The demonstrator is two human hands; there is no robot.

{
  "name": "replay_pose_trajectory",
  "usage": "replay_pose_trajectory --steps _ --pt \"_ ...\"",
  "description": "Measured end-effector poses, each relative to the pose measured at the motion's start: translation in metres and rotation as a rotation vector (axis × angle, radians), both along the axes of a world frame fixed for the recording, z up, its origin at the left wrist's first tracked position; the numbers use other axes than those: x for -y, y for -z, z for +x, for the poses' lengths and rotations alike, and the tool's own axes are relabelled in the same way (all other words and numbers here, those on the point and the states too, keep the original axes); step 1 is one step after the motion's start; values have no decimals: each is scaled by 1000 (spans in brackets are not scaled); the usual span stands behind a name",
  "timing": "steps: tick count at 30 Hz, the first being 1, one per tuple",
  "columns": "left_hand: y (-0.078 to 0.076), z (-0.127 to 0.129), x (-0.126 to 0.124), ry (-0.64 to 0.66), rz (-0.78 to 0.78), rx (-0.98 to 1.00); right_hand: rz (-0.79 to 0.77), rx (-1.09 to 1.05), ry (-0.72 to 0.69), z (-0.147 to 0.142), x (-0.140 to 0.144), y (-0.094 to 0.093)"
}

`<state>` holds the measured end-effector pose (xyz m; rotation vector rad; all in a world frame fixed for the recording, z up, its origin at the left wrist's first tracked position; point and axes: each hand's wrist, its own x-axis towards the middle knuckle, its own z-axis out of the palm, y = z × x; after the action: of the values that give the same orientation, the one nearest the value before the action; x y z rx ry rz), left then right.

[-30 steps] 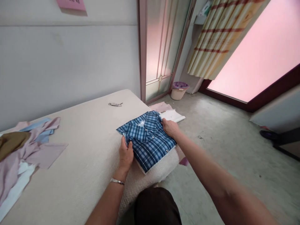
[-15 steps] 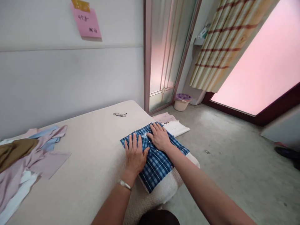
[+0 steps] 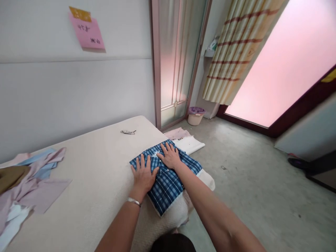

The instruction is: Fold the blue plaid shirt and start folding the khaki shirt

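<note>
A folded blue plaid shirt lies at the near right corner of a cream mattress. My left hand rests flat on the shirt's left part, fingers spread. My right hand presses flat on its upper middle, close beside the left. Neither hand grips anything. A silver bracelet circles my left wrist.
Folded white and pink garments lie just beyond the shirt at the mattress edge. A loose pile of pink, blue, brown and white clothes covers the left side. Eyeglasses lie near the wall. A small bin stands on the concrete floor.
A second ago my hands held the shirt by its left and right edges. Both have since moved onto its top and lie flat, pressing it down.
</note>
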<state>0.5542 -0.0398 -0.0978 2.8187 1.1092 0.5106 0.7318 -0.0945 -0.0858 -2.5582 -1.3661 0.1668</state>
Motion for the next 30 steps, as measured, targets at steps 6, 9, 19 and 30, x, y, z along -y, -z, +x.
replay_pose_trajectory --steps 6,9,19,30 --pt "-10 -12 50 188 27 84 61 106 86 -12 54 -13" --pt "7 -15 63 192 -13 43 -2 74 173 -9 70 3" --pt "9 -13 61 201 -91 -32 -4 -3 219 -5 70 19" --pt "-55 -269 2 -6 -494 -1 87 129 78 -142 49 -83"
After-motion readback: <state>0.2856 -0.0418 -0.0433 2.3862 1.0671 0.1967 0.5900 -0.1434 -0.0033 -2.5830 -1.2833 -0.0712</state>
